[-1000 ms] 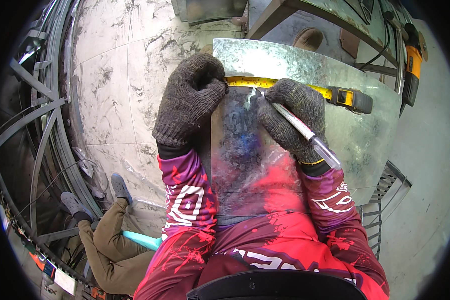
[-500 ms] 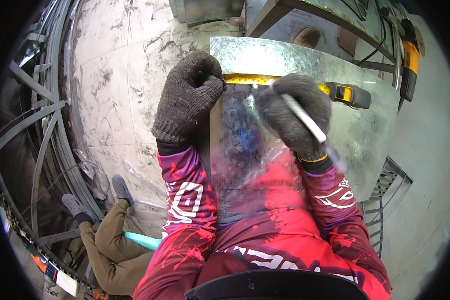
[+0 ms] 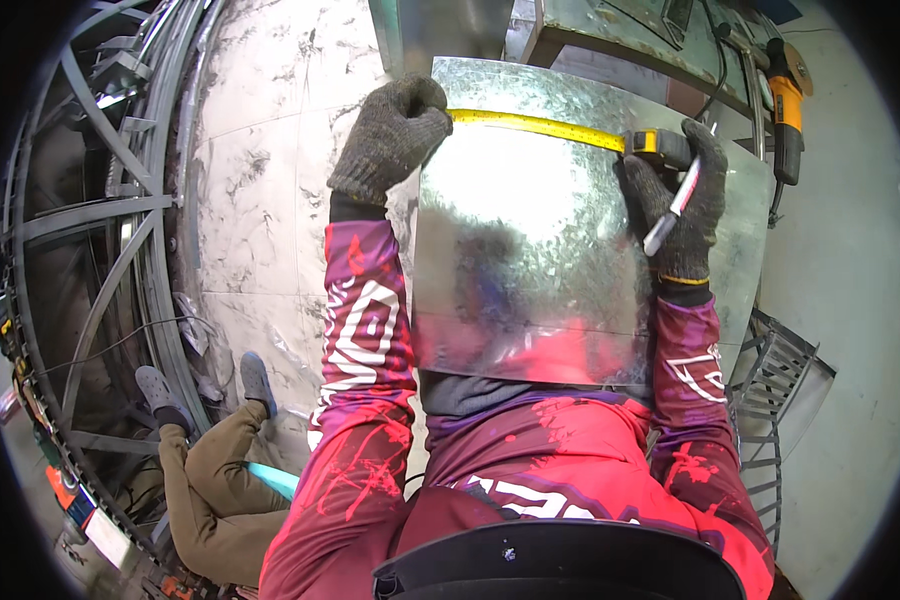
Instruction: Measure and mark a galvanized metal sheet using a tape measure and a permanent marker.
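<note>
A shiny galvanized metal sheet (image 3: 530,300) lies in front of me, its near edge against my body. Across its far part stretches the yellow blade of a tape measure (image 3: 540,125). My left hand (image 3: 390,140), in a dark knitted glove, pinches the blade's end at the sheet's left edge. At the right, my gloved right hand (image 3: 685,200) grips the black and yellow tape case (image 3: 660,147) between thumb and fingers. A white pen-like marker (image 3: 675,212) is also in this hand, slanting across the palm. The fingertips behind the case are partly hidden.
An orange and black angle grinder (image 3: 787,115) hangs at the far right beside a metal frame table (image 3: 630,55). Long metal profiles (image 3: 100,215) are stacked at left. Nearby on the left are another person's legs (image 3: 210,490). A slotted metal rack (image 3: 775,385) stands right.
My right hand has moved from the middle of the blade rightward onto the tape case and now grips it, marker still held. My left hand stays at the blade's end.
</note>
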A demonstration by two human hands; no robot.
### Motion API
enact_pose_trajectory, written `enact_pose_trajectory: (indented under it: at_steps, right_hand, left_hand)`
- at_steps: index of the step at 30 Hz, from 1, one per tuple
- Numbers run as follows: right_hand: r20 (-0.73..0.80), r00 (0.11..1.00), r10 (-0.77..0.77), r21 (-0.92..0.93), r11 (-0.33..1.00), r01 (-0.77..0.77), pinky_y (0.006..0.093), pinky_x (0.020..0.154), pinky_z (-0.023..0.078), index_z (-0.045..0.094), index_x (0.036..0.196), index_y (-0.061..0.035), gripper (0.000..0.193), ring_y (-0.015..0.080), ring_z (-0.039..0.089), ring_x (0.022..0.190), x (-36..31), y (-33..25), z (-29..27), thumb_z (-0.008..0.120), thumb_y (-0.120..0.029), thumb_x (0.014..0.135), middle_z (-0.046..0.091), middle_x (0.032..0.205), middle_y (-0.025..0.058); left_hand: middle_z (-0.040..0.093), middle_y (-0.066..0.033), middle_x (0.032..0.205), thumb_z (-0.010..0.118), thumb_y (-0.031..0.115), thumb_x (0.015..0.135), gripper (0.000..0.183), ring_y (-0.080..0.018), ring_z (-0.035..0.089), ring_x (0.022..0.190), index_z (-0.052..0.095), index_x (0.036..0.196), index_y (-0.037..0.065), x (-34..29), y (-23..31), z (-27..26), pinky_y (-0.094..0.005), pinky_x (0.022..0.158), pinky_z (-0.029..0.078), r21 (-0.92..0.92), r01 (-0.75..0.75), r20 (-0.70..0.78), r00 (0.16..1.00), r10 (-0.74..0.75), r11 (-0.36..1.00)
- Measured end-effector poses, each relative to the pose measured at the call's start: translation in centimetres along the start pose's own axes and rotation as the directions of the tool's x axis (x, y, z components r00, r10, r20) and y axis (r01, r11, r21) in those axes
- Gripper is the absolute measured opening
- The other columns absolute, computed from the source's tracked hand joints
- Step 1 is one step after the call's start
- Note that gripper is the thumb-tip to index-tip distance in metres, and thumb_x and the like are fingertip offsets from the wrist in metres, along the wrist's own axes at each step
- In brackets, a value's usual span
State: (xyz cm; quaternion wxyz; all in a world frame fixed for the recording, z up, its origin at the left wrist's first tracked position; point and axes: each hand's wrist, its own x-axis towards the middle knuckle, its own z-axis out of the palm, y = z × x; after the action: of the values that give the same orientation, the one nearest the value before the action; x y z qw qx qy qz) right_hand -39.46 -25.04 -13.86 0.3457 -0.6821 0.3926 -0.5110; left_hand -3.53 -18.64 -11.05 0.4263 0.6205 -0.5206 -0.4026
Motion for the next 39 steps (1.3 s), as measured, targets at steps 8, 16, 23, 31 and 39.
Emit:
enact_pose_trajectory:
  at_steps: [8, 16, 23, 31, 39]
  right_hand:
    - [0.031, 0.999, -0.007, -0.365, 0.931, 0.018, 0.0384, 0.093, 0.055, 0.058, 0.128, -0.0013, 0.057, 0.0263, 0.069, 0.105, 2.0, -4.9, 3.9, 0.086, -0.012, 0.080, 0.066, 0.117, 0.0167]
    - [-0.017, 1.000, -0.013, -0.246, 0.969, 0.009, 0.0373, 0.090, 0.054, 0.061, 0.123, -0.0002, 0.050, 0.0245, 0.067, 0.101, 1.8, -4.0, 3.3, 0.086, -0.023, 0.086, 0.067, 0.110, 0.0160]
    - [-0.037, 0.999, -0.005, -0.347, 0.938, -0.008, 0.0367, 0.093, 0.055, 0.060, 0.127, -0.0007, 0.050, 0.0219, 0.066, 0.106, 0.6, -4.1, 2.1, 0.085, -0.013, 0.086, 0.066, 0.116, 0.0132]
    - [-0.063, 0.996, 0.065, -0.181, 0.981, -0.075, 0.0373, 0.092, 0.060, 0.050, 0.135, -0.0030, 0.051, 0.0249, 0.065, 0.112, 0.3, -5.2, 2.4, 0.075, 0.001, 0.090, 0.062, 0.124, 0.0154]
    - [-0.046, 0.992, 0.120, -0.265, 0.956, -0.128, 0.0433, 0.100, 0.056, 0.046, 0.138, -0.0030, 0.061, 0.0305, 0.064, 0.118, 0.5, -6.4, 2.0, 0.081, -0.015, 0.089, 0.058, 0.133, 0.0176]
  left_hand:
    - [0.062, 0.0014, 0.080, 0.065, 0.002, 0.089, 0.003, -0.0078, 0.057, 0.076, 0.063, 0.090, 0.004, 0.5, -4.4, -0.2, -0.0258, 0.072, 0.050, -0.108, 0.113, -0.055, 0.991, -0.120, 0.988]
    - [0.067, -0.0044, 0.084, 0.069, 0.004, 0.084, 0.015, -0.0125, 0.062, 0.077, 0.064, 0.098, 0.002, 0.4, -3.4, 0.0, -0.0291, 0.073, 0.053, -0.192, 0.050, -0.079, 0.995, -0.066, 0.980]
    - [0.066, -0.0035, 0.086, 0.069, 0.006, 0.085, 0.018, -0.0097, 0.059, 0.076, 0.066, 0.102, 0.002, -0.7, -2.9, 2.1, -0.0270, 0.070, 0.051, -0.149, 0.066, -0.151, 0.985, -0.089, 0.987]
    - [0.063, -0.0039, 0.091, 0.065, 0.006, 0.090, 0.013, -0.0102, 0.059, 0.076, 0.064, 0.102, 0.001, -1.8, -1.7, 2.6, -0.0250, 0.070, 0.050, -0.085, 0.038, -0.197, 0.979, -0.054, 0.996]
    - [0.064, -0.0055, 0.098, 0.062, 0.000, 0.091, 0.013, -0.0121, 0.063, 0.086, 0.064, 0.104, -0.001, -2.5, 0.0, 2.8, -0.0276, 0.078, 0.053, -0.308, 0.137, -0.201, 0.958, -0.206, 0.941]
